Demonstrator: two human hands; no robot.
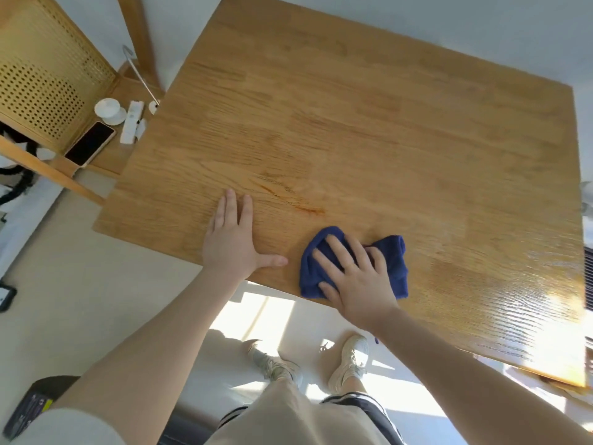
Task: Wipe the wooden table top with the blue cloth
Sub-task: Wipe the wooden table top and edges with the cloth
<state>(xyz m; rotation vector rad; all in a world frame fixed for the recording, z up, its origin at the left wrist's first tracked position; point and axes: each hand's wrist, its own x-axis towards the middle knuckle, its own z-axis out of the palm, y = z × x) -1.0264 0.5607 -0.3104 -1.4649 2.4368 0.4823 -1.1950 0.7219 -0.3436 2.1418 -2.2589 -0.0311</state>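
Most of the wooden surface (369, 123) is lying beyond the cloth's present spot, so the wiping is judged to be at an early or middle stage, though how much has already been covered cannot be told.

From the head view, the blue cloth (394, 264) is being pressed down, bunched, at the near edge of the surface, a little right of the middle. It is being held under the right hand (356, 277), whose fingers are spread flat over it rather than curled round it. The left hand (234, 239) is being rested flat on bare wood just to the left, fingers straight, nothing in its grip.

A reddish streak (301, 203) is being left unwiped just beyond the cloth, between the two hands. The far half and the sunlit right end are being left for later passes, as far as can be judged.
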